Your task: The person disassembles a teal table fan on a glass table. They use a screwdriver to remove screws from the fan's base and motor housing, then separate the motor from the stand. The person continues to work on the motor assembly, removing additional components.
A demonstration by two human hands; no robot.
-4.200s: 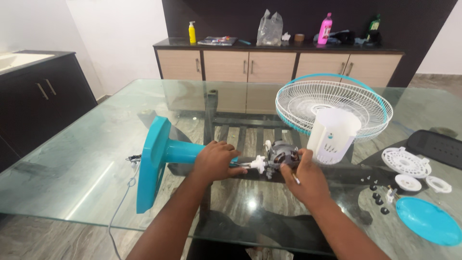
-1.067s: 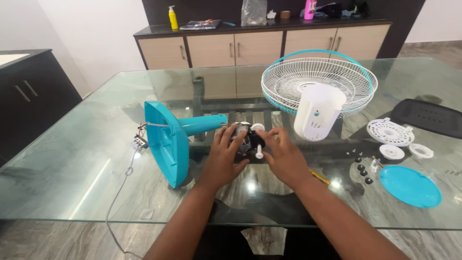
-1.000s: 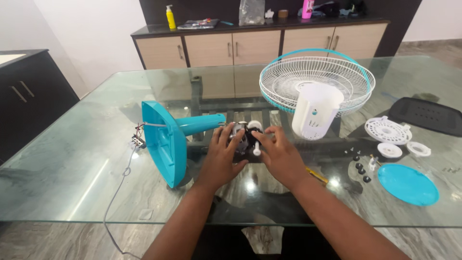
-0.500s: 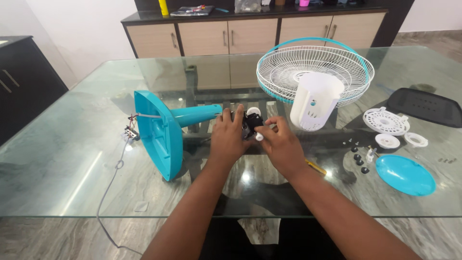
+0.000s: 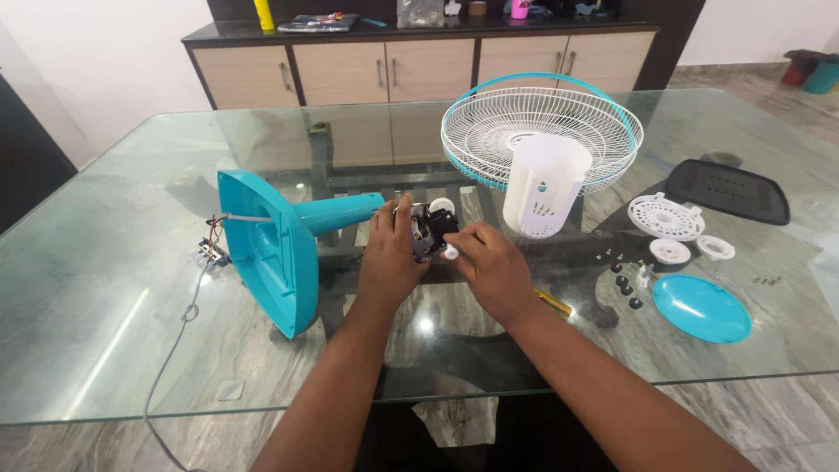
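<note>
A teal fan stand (image 5: 280, 240) lies on its side on the glass table (image 5: 114, 288), its neck pointing right. At the neck's end sits the dark fan motor (image 5: 430, 229) with white parts. My left hand (image 5: 389, 258) is wrapped around the neck and motor from the left. My right hand (image 5: 489, 267) grips the motor from the right, fingers on a small white knob. A yellow-handled screwdriver (image 5: 553, 302) lies just under my right wrist.
A white fan grille with teal rim (image 5: 542, 131) leans behind a white motor cover (image 5: 542, 185). To the right lie white round parts (image 5: 666, 218), small black screws (image 5: 622, 284), a teal disc (image 5: 701, 308) and a black panel (image 5: 730, 190). A cable (image 5: 175, 341) trails off the left.
The view has tilted down and nearer to the table. Both hands stay on the motor, shifting slightly around it. The stand has not visibly moved.
</note>
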